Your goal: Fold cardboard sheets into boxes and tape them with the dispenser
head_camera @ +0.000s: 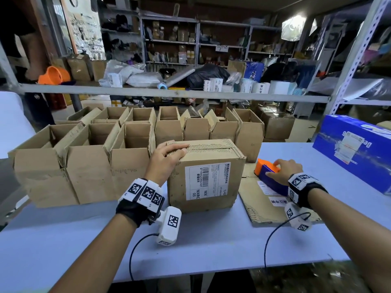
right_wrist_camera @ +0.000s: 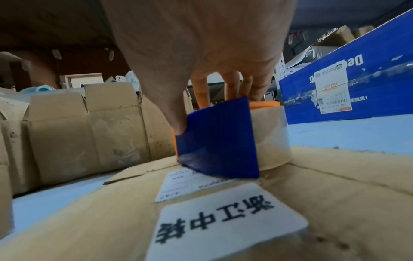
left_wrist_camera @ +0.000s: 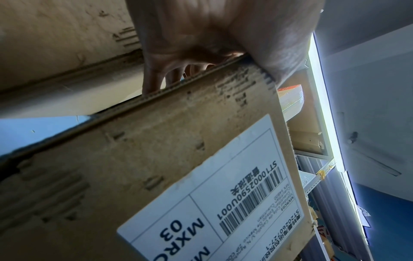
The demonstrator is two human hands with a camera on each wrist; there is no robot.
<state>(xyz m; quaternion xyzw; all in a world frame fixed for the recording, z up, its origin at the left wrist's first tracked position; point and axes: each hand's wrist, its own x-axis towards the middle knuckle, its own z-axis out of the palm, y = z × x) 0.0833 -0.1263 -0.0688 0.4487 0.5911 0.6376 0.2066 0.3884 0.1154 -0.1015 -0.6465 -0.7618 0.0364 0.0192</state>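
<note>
A closed cardboard box [head_camera: 206,174] with a white shipping label stands in the middle of the light blue table [head_camera: 211,250]. My left hand [head_camera: 169,153] lies flat on the box's top left corner and presses the flaps down. In the left wrist view the left hand's fingers [left_wrist_camera: 154,79] reach over the top edge of the box [left_wrist_camera: 156,141]. To the right, an orange and blue tape dispenser [head_camera: 267,173] sits on a flat cardboard sheet [head_camera: 266,206]. My right hand [head_camera: 283,169] grips the dispenser [right_wrist_camera: 219,137], thumb on its blue side and fingers over the top.
Several open-topped folded boxes [head_camera: 88,166] stand in rows to the left of and behind the closed box. A big blue carton [head_camera: 355,151] lies at the table's right end. A grey shelf rail [head_camera: 169,93] crosses behind. Bare table surface runs along the near edge.
</note>
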